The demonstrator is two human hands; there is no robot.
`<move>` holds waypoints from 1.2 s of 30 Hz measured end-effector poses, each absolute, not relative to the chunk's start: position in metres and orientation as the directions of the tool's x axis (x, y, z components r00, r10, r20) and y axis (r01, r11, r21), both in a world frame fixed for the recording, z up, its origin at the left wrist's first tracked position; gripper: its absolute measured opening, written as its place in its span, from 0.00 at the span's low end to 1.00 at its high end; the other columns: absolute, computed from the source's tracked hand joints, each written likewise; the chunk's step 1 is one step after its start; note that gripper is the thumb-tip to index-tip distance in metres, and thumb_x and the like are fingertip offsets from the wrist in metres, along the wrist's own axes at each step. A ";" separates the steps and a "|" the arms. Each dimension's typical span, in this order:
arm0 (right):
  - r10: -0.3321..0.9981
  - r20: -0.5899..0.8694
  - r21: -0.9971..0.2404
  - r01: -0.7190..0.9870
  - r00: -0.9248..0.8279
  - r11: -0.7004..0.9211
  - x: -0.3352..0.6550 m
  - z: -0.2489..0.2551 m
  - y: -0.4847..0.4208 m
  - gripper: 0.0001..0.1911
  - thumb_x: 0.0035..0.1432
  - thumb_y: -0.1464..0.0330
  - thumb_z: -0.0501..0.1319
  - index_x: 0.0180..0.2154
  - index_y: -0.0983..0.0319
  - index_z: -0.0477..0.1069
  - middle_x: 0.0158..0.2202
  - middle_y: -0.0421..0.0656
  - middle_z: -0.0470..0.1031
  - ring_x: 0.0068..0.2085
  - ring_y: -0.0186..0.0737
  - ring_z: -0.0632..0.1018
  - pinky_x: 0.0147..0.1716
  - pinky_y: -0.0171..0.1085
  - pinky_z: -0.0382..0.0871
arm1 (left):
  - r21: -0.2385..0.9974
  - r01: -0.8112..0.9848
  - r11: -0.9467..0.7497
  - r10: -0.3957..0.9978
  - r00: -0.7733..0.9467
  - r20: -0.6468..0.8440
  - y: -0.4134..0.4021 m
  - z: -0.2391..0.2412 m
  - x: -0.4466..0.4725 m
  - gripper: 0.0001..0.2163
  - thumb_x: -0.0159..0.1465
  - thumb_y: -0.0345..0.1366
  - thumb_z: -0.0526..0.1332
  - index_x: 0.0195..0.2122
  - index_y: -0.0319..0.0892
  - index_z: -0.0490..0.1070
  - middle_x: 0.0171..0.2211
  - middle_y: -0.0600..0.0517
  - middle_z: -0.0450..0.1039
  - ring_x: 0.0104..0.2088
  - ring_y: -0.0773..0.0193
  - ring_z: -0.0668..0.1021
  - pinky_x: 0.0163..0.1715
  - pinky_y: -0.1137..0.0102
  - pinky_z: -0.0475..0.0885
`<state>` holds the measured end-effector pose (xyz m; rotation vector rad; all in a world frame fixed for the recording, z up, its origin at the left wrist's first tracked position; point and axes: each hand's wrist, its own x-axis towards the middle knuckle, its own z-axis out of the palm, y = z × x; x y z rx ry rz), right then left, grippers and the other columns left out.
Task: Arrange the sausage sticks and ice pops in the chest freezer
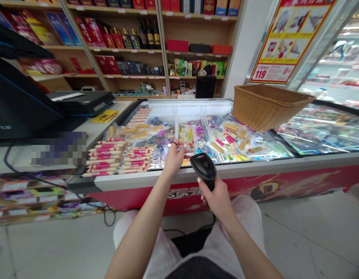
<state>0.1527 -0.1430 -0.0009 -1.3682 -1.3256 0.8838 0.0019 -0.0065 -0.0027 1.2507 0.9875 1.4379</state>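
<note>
My right hand (215, 195) is wrapped round the grip of a black barcode scanner (203, 166), its head tilted up and forward. Just left of it, my left hand (176, 155) pinches the near edge of a clear snack packet (191, 137) with green, yellow and red print. Both hands are at the near edge of a glass-topped chest freezer (156, 179). To the left of my hands, red-labelled sausage sticks (106, 157) lie in rows on the freezer top. More packs of sausages (231, 141) are spread to the right.
A wicker basket (260, 106) stands at the freezer's back right. On the left are a counter (121, 110), a black scale-like machine (80, 102) and a yellow card (104, 116). A black cable (51, 181) hangs below the counter. Shelves (124, 50) of boxes and bottles line the back.
</note>
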 end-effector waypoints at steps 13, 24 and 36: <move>0.985 0.123 -0.965 0.245 0.118 0.091 0.152 0.000 -0.142 0.14 0.59 0.55 0.63 0.35 0.60 0.70 0.15 0.37 0.72 0.16 0.40 0.75 0.20 0.34 0.70 | 0.968 -0.101 -0.232 0.972 -0.068 0.225 -0.008 -0.003 0.001 0.08 0.62 0.36 0.62 0.38 0.45 0.62 0.35 0.54 0.69 0.28 0.65 0.80 0.23 0.72 0.77; 0.978 0.151 -0.964 0.242 0.141 0.114 0.154 -0.001 -0.145 0.14 0.58 0.56 0.63 0.34 0.60 0.70 0.15 0.36 0.71 0.17 0.40 0.75 0.22 0.35 0.70 | 0.922 -0.343 -0.179 0.984 -0.064 0.167 -0.012 0.007 0.002 0.13 0.57 0.36 0.67 0.34 0.44 0.61 0.25 0.61 0.64 0.26 0.71 0.74 0.41 0.60 0.82; 0.979 0.151 -0.960 0.255 0.137 0.113 0.154 -0.002 -0.145 0.14 0.58 0.55 0.63 0.34 0.60 0.70 0.16 0.36 0.72 0.16 0.40 0.75 0.22 0.35 0.70 | 0.869 -0.481 -0.117 0.993 -0.078 0.090 -0.011 0.013 -0.002 0.22 0.52 0.36 0.72 0.43 0.45 0.63 0.44 0.50 0.78 0.41 0.62 0.82 0.45 0.61 0.80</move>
